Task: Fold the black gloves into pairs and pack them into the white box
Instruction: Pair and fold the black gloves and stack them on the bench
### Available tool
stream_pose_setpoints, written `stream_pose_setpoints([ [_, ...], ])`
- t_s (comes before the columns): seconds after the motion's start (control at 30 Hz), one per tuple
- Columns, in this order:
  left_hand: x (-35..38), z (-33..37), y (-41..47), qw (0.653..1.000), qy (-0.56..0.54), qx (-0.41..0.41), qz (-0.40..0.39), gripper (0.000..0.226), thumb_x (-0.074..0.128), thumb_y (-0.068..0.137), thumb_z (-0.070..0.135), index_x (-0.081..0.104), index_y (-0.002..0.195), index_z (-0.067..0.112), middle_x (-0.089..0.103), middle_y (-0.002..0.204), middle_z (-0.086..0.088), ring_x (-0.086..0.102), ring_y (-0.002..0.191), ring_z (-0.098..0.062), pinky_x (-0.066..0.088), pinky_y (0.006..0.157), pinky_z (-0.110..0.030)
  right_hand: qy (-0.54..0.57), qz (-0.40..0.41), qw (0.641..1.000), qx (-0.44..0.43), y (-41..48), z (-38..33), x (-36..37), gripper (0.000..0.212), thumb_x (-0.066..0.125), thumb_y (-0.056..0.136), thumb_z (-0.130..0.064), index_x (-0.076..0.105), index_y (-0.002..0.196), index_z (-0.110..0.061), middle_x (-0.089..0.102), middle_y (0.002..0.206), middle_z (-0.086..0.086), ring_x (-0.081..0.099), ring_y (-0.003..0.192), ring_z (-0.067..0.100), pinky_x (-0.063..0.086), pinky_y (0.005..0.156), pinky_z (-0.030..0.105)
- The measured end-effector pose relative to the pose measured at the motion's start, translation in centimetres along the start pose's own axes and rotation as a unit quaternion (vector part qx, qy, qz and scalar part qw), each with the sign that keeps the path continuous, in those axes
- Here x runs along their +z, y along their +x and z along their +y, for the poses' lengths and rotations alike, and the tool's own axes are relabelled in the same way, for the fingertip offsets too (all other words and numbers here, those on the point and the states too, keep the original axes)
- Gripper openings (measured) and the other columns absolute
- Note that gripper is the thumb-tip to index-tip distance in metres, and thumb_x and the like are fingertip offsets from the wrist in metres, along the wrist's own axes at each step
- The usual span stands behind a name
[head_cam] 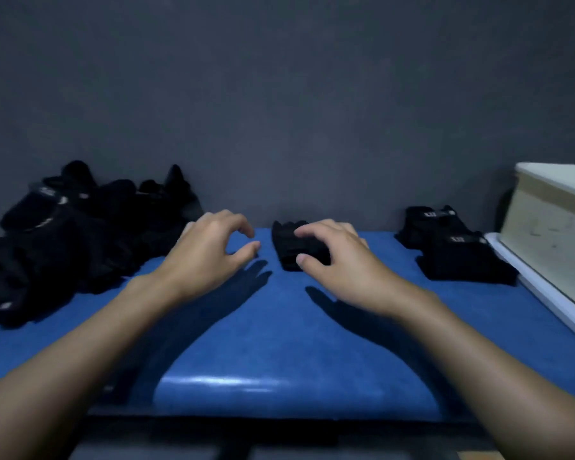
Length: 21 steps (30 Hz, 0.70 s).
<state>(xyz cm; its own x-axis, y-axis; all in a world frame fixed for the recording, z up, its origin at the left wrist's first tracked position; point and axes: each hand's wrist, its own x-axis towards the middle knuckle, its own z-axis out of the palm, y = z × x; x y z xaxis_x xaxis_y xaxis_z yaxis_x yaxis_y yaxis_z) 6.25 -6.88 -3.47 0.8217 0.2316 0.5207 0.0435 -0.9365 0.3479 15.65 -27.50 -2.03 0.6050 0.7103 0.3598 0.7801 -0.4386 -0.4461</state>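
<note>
Under the right hand (339, 260), whose fingers curled round it, lay a folded glove pair (287, 242); the left hand (206, 254) hovered beside, loosely curled, empty. Folding looked finished; next, carry it rightward past the stacked pairs (462, 257) into the white box (545, 234).

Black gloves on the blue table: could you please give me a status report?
Left hand empty, loosely curled. Right hand grips folded black glove pair. Folded black stacks lie beside white box.

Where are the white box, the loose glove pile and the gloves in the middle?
white box (545, 234): head view, side wall.
glove pile (63, 234): head view, centre of heap.
middle gloves (284, 247): head view, uncovered left part.
</note>
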Motion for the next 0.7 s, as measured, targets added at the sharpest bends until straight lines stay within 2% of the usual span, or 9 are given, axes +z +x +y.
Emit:
stream_pose_setpoints([
  [0.1, -2.5, -4.2, -1.1, 0.999, 0.009, -0.035, 0.038, 0.009, 0.067, 0.089, 0.038, 0.063, 0.093, 0.031, 0.060, 0.097, 0.012, 0.054, 0.095, -0.016, 0.046, 0.092, -0.048, 0.022, -0.027, 0.999, -0.024, 3.3, -2.9, 2.3, 0.037, 0.056, 0.094, -0.034, 0.053, 0.131, -0.027, 0.052, 0.130, -0.011, 0.036, 0.129, 0.012, 0.032, 0.110, 0.040],
  [0.2, -3.7, -7.5, -1.9, 0.993, 0.064, -0.072, 0.068, 0.009, 0.066, 0.089, 0.030, 0.067, 0.097, 0.026, 0.060, 0.109, 0.008, 0.053, 0.105, -0.021, 0.040, 0.096, -0.041, 0.048, -0.059, 0.997, -0.026, 6.4, -4.9, 5.1, 0.039, 0.056, 0.094, -0.036, 0.052, 0.132, -0.029, 0.051, 0.132, -0.012, 0.039, 0.129, 0.015, 0.047, 0.098, 0.035],
  [0.23, -3.9, -8.3, -2.1, 0.990, 0.097, -0.077, 0.073, 0.012, 0.066, 0.088, 0.028, 0.068, 0.100, 0.023, 0.060, 0.112, 0.005, 0.053, 0.107, -0.023, 0.038, 0.096, -0.039, 0.056, -0.068, 0.996, -0.024, 7.4, -5.5, 6.1, 0.039, 0.056, 0.094, -0.035, 0.052, 0.133, -0.028, 0.051, 0.133, -0.011, 0.040, 0.130, 0.015, 0.048, 0.096, 0.032],
  [0.3, -4.2, -9.7, -2.2, 0.982, 0.151, -0.078, 0.082, 0.019, 0.069, 0.085, 0.026, 0.069, 0.103, 0.020, 0.058, 0.117, 0.000, 0.053, 0.113, -0.026, 0.034, 0.098, -0.039, 0.072, -0.084, 0.994, -0.020, 9.3, -6.4, 7.9, 0.040, 0.057, 0.095, -0.031, 0.051, 0.134, -0.025, 0.052, 0.133, -0.007, 0.041, 0.131, 0.013, 0.041, 0.104, 0.030],
  [0.37, -4.4, -10.7, -2.1, 0.970, 0.216, -0.071, 0.086, 0.025, 0.071, 0.080, 0.026, 0.070, 0.105, 0.019, 0.058, 0.124, -0.008, 0.050, 0.125, -0.030, 0.028, 0.106, -0.042, 0.099, -0.097, 0.990, -0.012, 11.1, -7.4, 9.5, 0.041, 0.057, 0.095, -0.029, 0.050, 0.135, -0.025, 0.050, 0.135, -0.003, 0.041, 0.131, 0.012, 0.036, 0.109, 0.030],
  [0.43, -4.5, -11.4, -1.8, 0.960, 0.259, -0.069, 0.085, 0.034, 0.073, 0.077, 0.027, 0.070, 0.109, 0.019, 0.056, 0.134, -0.016, 0.042, 0.137, -0.034, 0.019, 0.115, -0.049, 0.131, -0.094, 0.987, -0.008, 12.8, -8.2, 10.8, 0.044, 0.058, 0.095, -0.027, 0.047, 0.137, -0.027, 0.046, 0.137, 0.000, 0.043, 0.130, 0.016, 0.038, 0.109, 0.034],
  [0.5, -4.5, -12.1, -1.8, 0.955, 0.276, -0.080, 0.069, 0.045, 0.071, 0.077, 0.032, 0.066, 0.120, 0.020, 0.051, 0.142, -0.018, 0.036, 0.142, -0.035, 0.012, 0.119, -0.056, 0.167, -0.086, 0.982, -0.004, 14.3, -9.1, 11.8, 0.049, 0.058, 0.094, -0.025, 0.043, 0.140, -0.033, 0.042, 0.138, 0.000, 0.052, 0.119, 0.019, 0.048, 0.098, 0.037],
  [0.57, -4.2, -12.6, -1.8, 0.953, 0.285, -0.089, 0.051, 0.051, 0.066, 0.079, 0.036, 0.062, 0.128, 0.022, 0.049, 0.146, -0.016, 0.036, 0.142, -0.034, 0.013, 0.118, -0.058, 0.200, -0.074, 0.977, -0.008, 15.6, -9.8, 12.5, 0.052, 0.057, 0.094, -0.022, 0.041, 0.141, -0.038, 0.038, 0.140, -0.002, 0.051, 0.113, 0.014, 0.051, 0.093, 0.033],
  [0.7, -4.0, -13.1, -1.4, 0.956, 0.274, -0.089, 0.060, 0.050, 0.062, 0.082, 0.037, 0.060, 0.129, 0.023, 0.050, 0.145, -0.012, 0.038, 0.141, -0.032, 0.015, 0.117, -0.055, 0.213, -0.063, 0.975, -0.016, 17.4, -10.5, 14.1, 0.056, 0.055, 0.093, -0.017, 0.040, 0.144, -0.034, 0.031, 0.148, -0.006, 0.033, 0.135, 0.019, 0.038, 0.111, 0.040],
])
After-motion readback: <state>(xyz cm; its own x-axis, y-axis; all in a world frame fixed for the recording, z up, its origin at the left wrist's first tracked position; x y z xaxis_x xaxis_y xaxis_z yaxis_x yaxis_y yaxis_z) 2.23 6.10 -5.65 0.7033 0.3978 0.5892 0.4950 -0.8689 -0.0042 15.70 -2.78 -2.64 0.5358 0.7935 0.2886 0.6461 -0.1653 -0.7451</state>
